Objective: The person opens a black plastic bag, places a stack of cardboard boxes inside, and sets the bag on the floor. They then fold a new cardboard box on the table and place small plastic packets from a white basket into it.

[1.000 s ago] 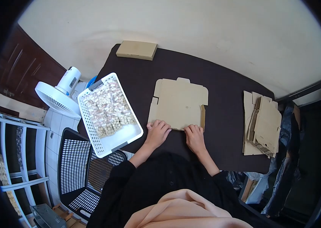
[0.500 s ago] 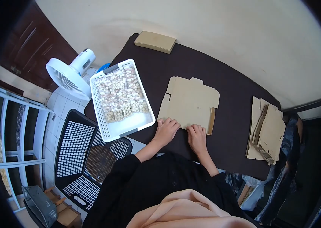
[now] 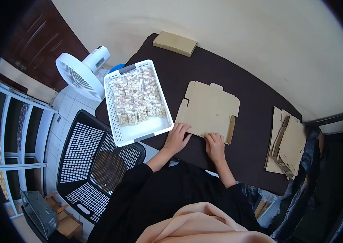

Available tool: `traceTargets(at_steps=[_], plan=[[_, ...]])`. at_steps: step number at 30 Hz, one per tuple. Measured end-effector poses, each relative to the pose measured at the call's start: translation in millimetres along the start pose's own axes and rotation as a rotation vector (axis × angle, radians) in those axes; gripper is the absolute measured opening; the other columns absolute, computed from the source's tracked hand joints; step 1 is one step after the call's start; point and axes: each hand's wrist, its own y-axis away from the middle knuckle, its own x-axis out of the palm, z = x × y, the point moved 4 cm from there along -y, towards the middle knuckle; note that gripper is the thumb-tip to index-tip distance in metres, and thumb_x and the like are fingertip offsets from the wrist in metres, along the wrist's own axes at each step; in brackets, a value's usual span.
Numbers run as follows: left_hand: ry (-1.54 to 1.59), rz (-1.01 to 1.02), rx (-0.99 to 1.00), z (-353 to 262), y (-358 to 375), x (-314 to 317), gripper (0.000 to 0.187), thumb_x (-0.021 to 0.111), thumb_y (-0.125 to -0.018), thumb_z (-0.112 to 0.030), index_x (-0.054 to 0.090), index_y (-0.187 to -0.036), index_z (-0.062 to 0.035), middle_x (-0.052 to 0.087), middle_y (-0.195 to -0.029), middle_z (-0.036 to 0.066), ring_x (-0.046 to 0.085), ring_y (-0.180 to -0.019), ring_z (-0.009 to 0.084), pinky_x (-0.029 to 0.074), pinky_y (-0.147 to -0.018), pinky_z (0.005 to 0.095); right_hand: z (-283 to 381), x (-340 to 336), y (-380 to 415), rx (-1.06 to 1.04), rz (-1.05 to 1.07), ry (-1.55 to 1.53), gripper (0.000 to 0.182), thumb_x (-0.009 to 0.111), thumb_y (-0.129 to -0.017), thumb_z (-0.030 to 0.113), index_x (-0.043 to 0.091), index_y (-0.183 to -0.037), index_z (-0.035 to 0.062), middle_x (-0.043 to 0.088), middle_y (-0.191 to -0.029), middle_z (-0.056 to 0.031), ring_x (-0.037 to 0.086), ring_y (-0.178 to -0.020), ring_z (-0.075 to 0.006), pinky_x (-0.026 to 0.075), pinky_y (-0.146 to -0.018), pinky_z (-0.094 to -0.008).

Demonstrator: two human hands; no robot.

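A partly folded cardboard box [image 3: 209, 108] lies on the dark table in front of me, its right side wall standing up. My left hand [image 3: 176, 137] grips the near left corner, fingers curled over the edge. Along the same near edge, my right hand [image 3: 215, 145] pinches the cardboard a little further right. Both thumbs are close to the near fold, and the fingers partly cover it. Left of the box stands a white plastic basket [image 3: 164, 130] with many small clear packets of pale round pieces [image 3: 137, 97].
A closed cardboard box [image 3: 175, 43] sits at the table's back edge by the wall. Flat cardboard blanks [image 3: 287, 141] are stacked at the right end. A white fan [image 3: 80, 77] and a black perforated chair [image 3: 84, 150] stand to the left.
The camera view has shifted slightly, moving the table and basket in the picture. Both hands stay on the box's near edge; the fingers have shifted only a little.
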Motion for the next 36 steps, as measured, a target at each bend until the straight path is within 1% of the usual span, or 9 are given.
traceTargets(at_steps=[2,6,12,15,17,20,30,33,36], plan=[[0.008,0.114,0.056,2,2,3,0.016,0.061,-0.073,-0.006,0.055,-0.088,-0.0068,0.052,-0.088,0.006,0.048,-0.091,0.0248,0.04,-0.081,0.0351,-3,-3,0,-0.04,-0.045,0.023,0.012,0.056,-0.073,0.003,0.058,-0.084,0.0063,0.054,-0.08,-0.0048,0.052,-0.079,-0.0223,0.038,-0.073,-0.0338],[0.045,0.097,0.052,5,2,4,0.015,0.061,-0.073,-0.006,0.055,-0.087,-0.007,0.052,-0.088,0.005,0.048,-0.091,0.0246,0.041,-0.08,0.0347,-8,-3,0,-0.027,-0.062,0.018,0.011,0.057,-0.073,0.003,0.058,-0.083,0.0067,0.054,-0.081,-0.0046,0.052,-0.08,-0.0224,0.038,-0.074,-0.0345],[0.033,0.089,0.046,5,1,6,0.014,0.062,-0.073,-0.006,0.057,-0.086,-0.0076,0.053,-0.085,0.004,0.048,-0.09,0.0234,0.038,-0.081,0.035,-1,-6,-8,0.009,0.025,0.044,0.011,0.058,-0.073,0.006,0.058,-0.084,0.0069,0.054,-0.081,-0.0044,0.053,-0.079,-0.0224,0.037,-0.075,-0.0357],[0.002,0.105,0.055,5,1,7,0.014,0.062,-0.072,-0.007,0.056,-0.085,-0.0073,0.053,-0.086,0.004,0.048,-0.09,0.0241,0.041,-0.08,0.0346,-1,2,-7,-0.041,0.003,0.038,0.014,0.062,-0.071,0.006,0.059,-0.084,0.0072,0.055,-0.08,-0.0038,0.053,-0.079,-0.0211,0.037,-0.073,-0.0337],[0.017,0.099,0.05,7,0,8,0.012,0.061,-0.073,-0.008,0.056,-0.085,-0.0081,0.053,-0.086,0.004,0.048,-0.09,0.023,0.037,-0.08,0.0352,-3,3,-8,-0.017,-0.023,0.04,0.013,0.063,-0.07,0.006,0.059,-0.083,0.0078,0.054,-0.078,-0.0031,0.052,-0.08,-0.0205,0.037,-0.073,-0.0331],[-0.012,0.123,0.056,7,0,10,0.012,0.06,-0.074,-0.007,0.056,-0.085,-0.0065,0.053,-0.087,0.005,0.048,-0.091,0.0241,0.04,-0.08,0.0346,-4,-1,-12,-0.024,0.011,0.029,0.012,0.063,-0.071,0.007,0.059,-0.082,0.0084,0.054,-0.077,-0.0026,0.052,-0.079,-0.0202,0.036,-0.074,-0.0329],[0.0,0.084,0.087,2,2,5,0.014,0.059,-0.075,-0.006,0.054,-0.088,-0.0063,0.051,-0.088,0.007,0.048,-0.091,0.0255,0.039,-0.081,0.0364,0,-1,-16,-0.021,0.065,0.019,0.008,0.06,-0.072,0.008,0.058,-0.079,0.0091,0.054,-0.076,-0.0035,0.052,-0.078,-0.0209,0.035,-0.077,-0.0353],[0.044,0.071,0.076,6,4,6,0.014,0.059,-0.075,-0.006,0.054,-0.087,-0.0061,0.051,-0.087,0.007,0.048,-0.09,0.0254,0.039,-0.081,0.0364,-1,-5,-21,-0.012,0.107,0.013,0.004,0.06,-0.072,0.008,0.058,-0.075,0.0089,0.055,-0.076,-0.0039,0.053,-0.078,-0.021,0.035,-0.078,-0.0357],[0.043,0.079,0.082,8,5,7,0.015,0.058,-0.074,-0.005,0.054,-0.088,-0.0062,0.051,-0.088,0.007,0.048,-0.09,0.0253,0.039,-0.081,0.0368,7,-15,-37,-0.042,0.305,0.03,0.013,0.067,-0.067,0.017,0.06,-0.073,0.0081,0.057,-0.077,-0.0052,0.055,-0.079,-0.023,0.035,-0.08,-0.037]])
